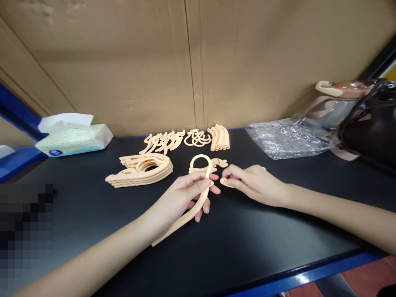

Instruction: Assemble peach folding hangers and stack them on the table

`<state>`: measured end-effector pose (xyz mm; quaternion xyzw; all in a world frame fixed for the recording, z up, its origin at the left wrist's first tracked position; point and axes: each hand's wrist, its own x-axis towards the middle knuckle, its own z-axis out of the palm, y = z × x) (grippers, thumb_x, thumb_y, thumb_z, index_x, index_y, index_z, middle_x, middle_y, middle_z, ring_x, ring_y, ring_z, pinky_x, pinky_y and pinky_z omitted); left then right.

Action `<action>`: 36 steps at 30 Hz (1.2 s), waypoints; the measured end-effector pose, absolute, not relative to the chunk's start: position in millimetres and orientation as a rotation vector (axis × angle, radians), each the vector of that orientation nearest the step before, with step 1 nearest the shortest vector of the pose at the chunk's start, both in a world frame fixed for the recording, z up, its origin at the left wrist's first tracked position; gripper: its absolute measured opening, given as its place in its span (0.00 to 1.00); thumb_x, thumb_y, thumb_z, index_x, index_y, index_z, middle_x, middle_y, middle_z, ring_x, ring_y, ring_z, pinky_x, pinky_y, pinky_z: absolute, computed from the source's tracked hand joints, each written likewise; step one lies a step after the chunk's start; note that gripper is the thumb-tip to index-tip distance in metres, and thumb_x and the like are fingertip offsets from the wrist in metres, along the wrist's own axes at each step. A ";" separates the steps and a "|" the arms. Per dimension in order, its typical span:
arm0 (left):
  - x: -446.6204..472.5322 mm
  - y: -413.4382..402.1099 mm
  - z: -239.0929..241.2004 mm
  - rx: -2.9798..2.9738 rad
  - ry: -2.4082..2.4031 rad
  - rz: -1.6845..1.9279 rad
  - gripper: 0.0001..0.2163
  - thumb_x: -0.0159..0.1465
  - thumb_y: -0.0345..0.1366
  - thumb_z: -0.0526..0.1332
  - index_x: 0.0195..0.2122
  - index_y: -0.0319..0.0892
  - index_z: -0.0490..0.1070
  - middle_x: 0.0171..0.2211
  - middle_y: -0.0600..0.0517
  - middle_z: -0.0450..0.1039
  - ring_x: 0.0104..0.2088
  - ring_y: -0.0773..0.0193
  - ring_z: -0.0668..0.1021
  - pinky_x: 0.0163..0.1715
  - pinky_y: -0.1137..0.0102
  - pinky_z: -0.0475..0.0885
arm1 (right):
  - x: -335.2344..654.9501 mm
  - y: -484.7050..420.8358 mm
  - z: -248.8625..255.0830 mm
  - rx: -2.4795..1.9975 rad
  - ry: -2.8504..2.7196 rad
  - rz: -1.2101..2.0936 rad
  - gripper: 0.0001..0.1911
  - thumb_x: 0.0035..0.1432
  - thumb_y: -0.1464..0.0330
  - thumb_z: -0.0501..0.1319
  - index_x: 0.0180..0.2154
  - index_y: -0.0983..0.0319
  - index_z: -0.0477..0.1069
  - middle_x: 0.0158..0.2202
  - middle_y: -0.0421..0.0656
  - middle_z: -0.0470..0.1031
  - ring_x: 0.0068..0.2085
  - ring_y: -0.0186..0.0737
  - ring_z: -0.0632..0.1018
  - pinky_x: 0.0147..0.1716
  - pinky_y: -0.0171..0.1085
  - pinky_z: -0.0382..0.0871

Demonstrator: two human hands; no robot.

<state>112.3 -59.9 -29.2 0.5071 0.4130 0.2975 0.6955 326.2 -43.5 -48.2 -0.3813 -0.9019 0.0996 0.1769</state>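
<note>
On the black table [93,214], left hand [182,198] gripping one hanger piece [198,198], right hand [250,183] pinching one small part [225,182].

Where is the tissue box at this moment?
In the head view, the tissue box sits at the far left of the black table, near the cardboard wall and to the left of the stack of peach hanger pieces.

Both hands [185,194] bare; forearms unsleeved; no rings, watch, gloves.
</note>
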 end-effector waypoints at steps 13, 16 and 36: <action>112.9 -60.5 -28.4 1.253 0.960 0.561 0.14 0.62 0.41 0.58 0.45 0.39 0.72 0.21 0.54 0.66 0.24 0.66 0.73 0.17 0.76 0.72 | 325.5 -47.2 -49.3 -0.793 -2.733 -0.149 0.13 0.66 0.64 0.49 0.38 0.62 0.69 0.27 0.39 0.73 0.26 0.33 0.72 0.25 0.32 0.56; 112.5 -60.6 -27.5 1.264 0.953 0.548 0.14 0.61 0.41 0.58 0.45 0.39 0.72 0.22 0.54 0.66 0.25 0.66 0.73 0.17 0.76 0.71 | 324.3 -49.4 -51.1 -0.754 -2.697 -0.361 0.15 0.66 0.64 0.48 0.37 0.63 0.71 0.23 0.39 0.71 0.24 0.33 0.71 0.25 0.34 0.56; 112.6 -62.0 -27.5 1.215 0.932 0.520 0.14 0.58 0.37 0.62 0.45 0.39 0.73 0.24 0.52 0.70 0.26 0.67 0.74 0.22 0.73 0.74 | 321.8 -51.5 -50.8 -0.602 -2.594 -0.717 0.13 0.64 0.69 0.52 0.31 0.66 0.70 0.21 0.38 0.68 0.22 0.32 0.65 0.22 0.36 0.53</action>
